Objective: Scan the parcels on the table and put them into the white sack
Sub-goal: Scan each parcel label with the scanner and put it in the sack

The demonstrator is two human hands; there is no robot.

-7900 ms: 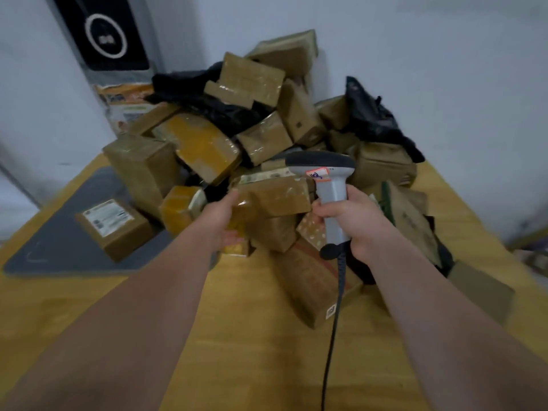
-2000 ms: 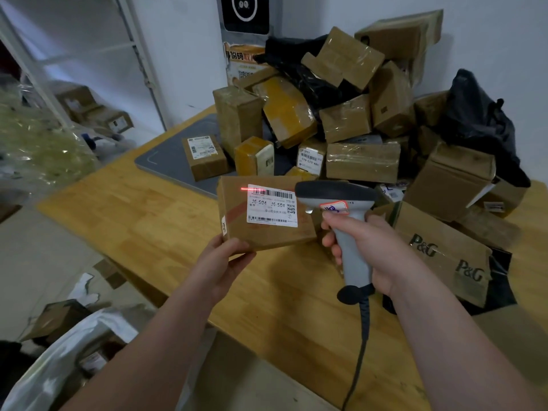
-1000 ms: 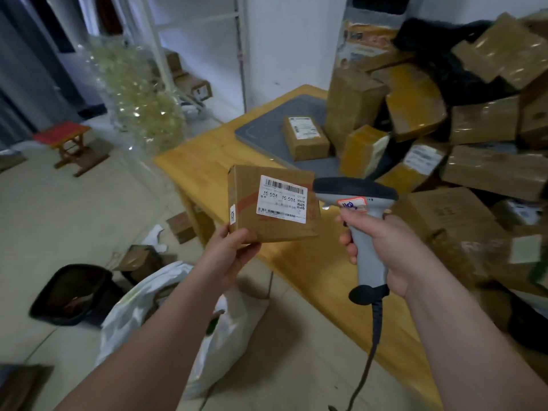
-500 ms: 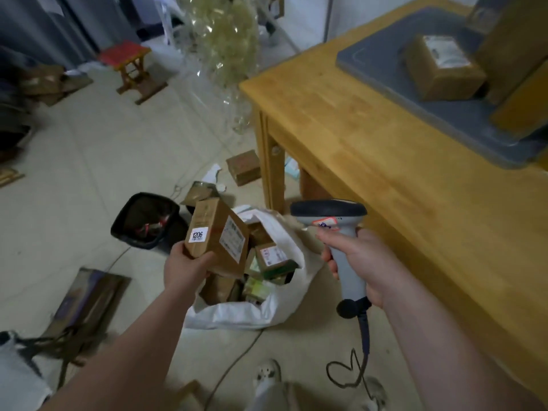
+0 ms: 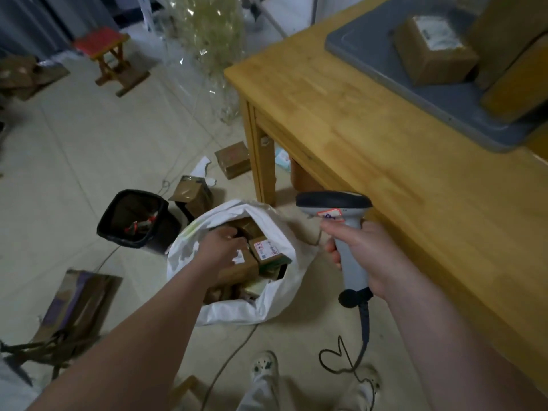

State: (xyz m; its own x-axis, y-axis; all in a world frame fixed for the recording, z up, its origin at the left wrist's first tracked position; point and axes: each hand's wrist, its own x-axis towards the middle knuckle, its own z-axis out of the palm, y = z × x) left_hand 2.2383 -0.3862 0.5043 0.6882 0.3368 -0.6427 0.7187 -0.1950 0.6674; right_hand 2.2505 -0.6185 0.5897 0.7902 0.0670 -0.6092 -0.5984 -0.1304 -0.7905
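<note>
As right hand [image 5: 366,256] grips scanner [image 5: 335,203], left hand [image 5: 221,247] has lowered gripped parcel [image 5: 246,266] into sack [image 5: 277,292].

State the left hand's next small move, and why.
Probably withdraw the left hand from the white sack, leaving behind the brown parcel it touches, which lies inside among others. The right hand grips the barcode scanner, and a labelled parcel waits on the grey mat on the table.

The wooden table [image 5: 370,120] carries a grey mat [image 5: 444,96], and a labelled parcel [image 5: 436,57] sits on the mat beside larger boxes [image 5: 510,40]. On the tiled floor [image 5: 74,158] near the table leg stand the open white sack [image 5: 275,292], a black bin [image 5: 136,221], two small cartons [image 5: 234,160], flattened cardboard [image 5: 77,304] and a red-topped stool [image 5: 111,54].
</note>
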